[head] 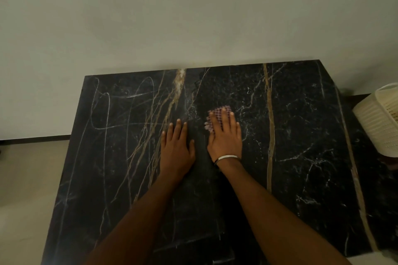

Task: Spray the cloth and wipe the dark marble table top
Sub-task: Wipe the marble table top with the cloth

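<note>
The dark marble table top (301, 135) with gold and white veins fills the lower half of the view. My right hand (225, 135), a bracelet on its wrist, lies flat with fingers spread on a small checked purple-and-white cloth (216, 113), pressing it onto the marble near the table's middle. Only the cloth's far and left edges show past my fingers. My left hand (176, 148) rests palm down on the bare marble just left of it, holding nothing. No spray bottle is in view.
A pale wall (193, 17) stands right behind the table's far edge. A cream ribbed plastic basket (379, 122) stands off the table's right side. Pale floor (28, 178) shows to the left. Faint streaks mark the marble's left part.
</note>
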Demonstrator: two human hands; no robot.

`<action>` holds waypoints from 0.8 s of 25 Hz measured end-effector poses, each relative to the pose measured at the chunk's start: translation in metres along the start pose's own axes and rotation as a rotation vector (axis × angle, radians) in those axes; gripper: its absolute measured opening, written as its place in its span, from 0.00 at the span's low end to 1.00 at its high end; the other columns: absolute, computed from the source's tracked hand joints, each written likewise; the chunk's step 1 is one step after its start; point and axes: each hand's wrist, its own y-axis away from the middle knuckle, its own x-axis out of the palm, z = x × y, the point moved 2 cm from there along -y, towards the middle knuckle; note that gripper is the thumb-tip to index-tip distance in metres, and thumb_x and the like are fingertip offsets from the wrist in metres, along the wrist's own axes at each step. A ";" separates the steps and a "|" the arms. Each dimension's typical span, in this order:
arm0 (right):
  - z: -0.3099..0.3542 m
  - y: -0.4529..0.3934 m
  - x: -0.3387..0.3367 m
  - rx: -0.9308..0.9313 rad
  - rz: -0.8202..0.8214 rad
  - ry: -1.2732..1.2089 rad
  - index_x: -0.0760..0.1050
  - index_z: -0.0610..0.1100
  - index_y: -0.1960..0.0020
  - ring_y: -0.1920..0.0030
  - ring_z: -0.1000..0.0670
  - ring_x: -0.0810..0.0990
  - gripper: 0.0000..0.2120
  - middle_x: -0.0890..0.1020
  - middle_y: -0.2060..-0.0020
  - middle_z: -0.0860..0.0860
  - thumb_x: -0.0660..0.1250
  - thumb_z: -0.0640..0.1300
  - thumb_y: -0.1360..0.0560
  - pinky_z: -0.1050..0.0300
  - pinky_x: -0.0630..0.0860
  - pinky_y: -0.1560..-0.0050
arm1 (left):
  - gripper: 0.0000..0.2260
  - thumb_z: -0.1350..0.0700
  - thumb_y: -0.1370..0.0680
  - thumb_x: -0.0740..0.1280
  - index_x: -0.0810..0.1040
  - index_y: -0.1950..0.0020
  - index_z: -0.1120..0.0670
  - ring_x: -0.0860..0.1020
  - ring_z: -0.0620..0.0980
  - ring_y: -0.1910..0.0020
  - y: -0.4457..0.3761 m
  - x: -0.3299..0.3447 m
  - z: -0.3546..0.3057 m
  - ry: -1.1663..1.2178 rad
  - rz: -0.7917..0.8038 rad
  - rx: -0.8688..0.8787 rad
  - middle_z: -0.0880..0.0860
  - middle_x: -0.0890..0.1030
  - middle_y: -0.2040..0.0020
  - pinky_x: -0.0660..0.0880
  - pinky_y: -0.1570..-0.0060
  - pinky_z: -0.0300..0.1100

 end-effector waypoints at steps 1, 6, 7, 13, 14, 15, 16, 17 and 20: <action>-0.005 -0.001 -0.002 0.042 -0.009 -0.010 0.48 0.56 0.22 0.22 0.45 0.43 0.29 0.47 0.21 0.48 0.53 0.50 0.20 0.44 0.47 0.24 | 0.27 0.45 0.18 0.53 0.50 0.21 0.51 0.43 0.51 0.21 0.004 0.001 0.002 0.000 0.000 -0.001 0.52 0.48 0.20 0.41 0.23 0.51; 0.020 0.028 0.003 0.029 -0.022 -0.014 0.47 0.54 0.22 0.22 0.44 0.42 0.29 0.45 0.21 0.47 0.53 0.50 0.20 0.43 0.46 0.24 | 0.27 0.47 0.18 0.53 0.50 0.21 0.52 0.44 0.51 0.21 0.021 0.005 0.000 -0.011 -0.015 -0.009 0.53 0.48 0.20 0.40 0.23 0.50; 0.022 0.036 0.006 -0.028 -0.012 0.005 0.47 0.54 0.22 0.22 0.44 0.42 0.29 0.46 0.21 0.47 0.53 0.50 0.20 0.44 0.46 0.24 | 0.27 0.47 0.18 0.54 0.50 0.21 0.52 0.44 0.51 0.21 0.025 0.006 0.000 -0.013 -0.013 -0.013 0.52 0.48 0.20 0.40 0.24 0.50; -0.001 0.034 -0.001 0.031 -0.006 -0.002 0.48 0.55 0.22 0.22 0.45 0.42 0.28 0.46 0.21 0.49 0.53 0.50 0.20 0.45 0.46 0.24 | 0.27 0.46 0.17 0.53 0.49 0.21 0.51 0.43 0.50 0.21 0.044 0.003 0.005 -0.008 0.014 -0.021 0.51 0.48 0.20 0.39 0.24 0.50; 0.001 0.037 -0.001 0.060 -0.021 -0.007 0.49 0.55 0.22 0.22 0.45 0.43 0.29 0.47 0.21 0.49 0.53 0.49 0.20 0.44 0.46 0.24 | 0.27 0.46 0.17 0.53 0.50 0.21 0.51 0.43 0.50 0.21 0.046 0.004 0.004 -0.008 0.013 -0.019 0.52 0.48 0.20 0.40 0.23 0.50; 0.006 0.041 0.000 0.078 -0.036 -0.010 0.49 0.55 0.22 0.22 0.44 0.43 0.29 0.47 0.21 0.48 0.54 0.49 0.21 0.44 0.46 0.24 | 0.27 0.46 0.17 0.53 0.50 0.21 0.51 0.43 0.51 0.21 0.046 0.005 0.004 -0.008 0.009 -0.016 0.52 0.48 0.20 0.40 0.23 0.50; 0.013 0.047 0.002 0.080 -0.046 -0.008 0.50 0.55 0.22 0.22 0.44 0.44 0.29 0.48 0.21 0.48 0.54 0.50 0.21 0.44 0.46 0.24 | 0.27 0.47 0.17 0.53 0.50 0.21 0.51 0.44 0.51 0.21 0.047 0.006 0.003 -0.009 0.003 -0.012 0.52 0.48 0.20 0.40 0.23 0.50; 0.019 0.055 0.005 0.059 -0.055 -0.003 0.50 0.54 0.22 0.22 0.43 0.44 0.29 0.48 0.21 0.47 0.55 0.50 0.21 0.44 0.46 0.24 | 0.27 0.47 0.18 0.53 0.50 0.21 0.52 0.44 0.51 0.21 0.047 0.007 0.003 -0.011 -0.005 -0.010 0.52 0.49 0.20 0.41 0.23 0.51; 0.018 0.069 0.011 -0.041 -0.057 0.014 0.52 0.55 0.22 0.22 0.44 0.47 0.29 0.51 0.22 0.48 0.55 0.50 0.21 0.44 0.48 0.25 | 0.27 0.47 0.18 0.53 0.51 0.21 0.52 0.44 0.51 0.21 0.051 0.008 0.004 -0.016 -0.004 -0.014 0.53 0.49 0.20 0.41 0.23 0.51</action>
